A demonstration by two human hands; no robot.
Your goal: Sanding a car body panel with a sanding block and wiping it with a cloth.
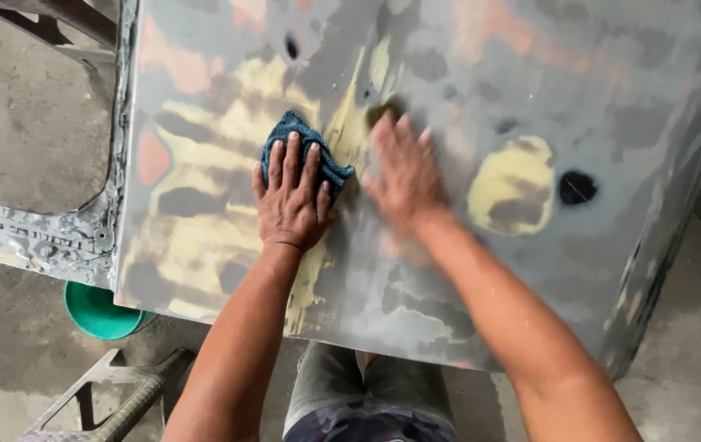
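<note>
Your left hand [289, 205] lies flat, fingers spread, pressing a crumpled dark teal cloth [305, 151] onto the large grey sanded metal panel [531, 74], near the panel's middle and left of the round yellow filler patch [513, 184]. Your right hand [404, 176] sits just right of the cloth, palm down on the bare surface; it is blurred, so its grip looks open and empty, though you cannot be sure.

The cloth is soft and bunched, held only by palm pressure, so it can slide out from under you and leave skin rubbing the abrasive surface. The panel looks matt and chalky, patched in grey, yellow and orange-pink, with small dark pits right of the filler patch; a bare palm on it can smear dust or oil into those low spots. The panel's near edge overhangs your knees and may be sharp. Below the panel's left corner sits a green plastic bucket [98, 315], easy to kick.
</note>
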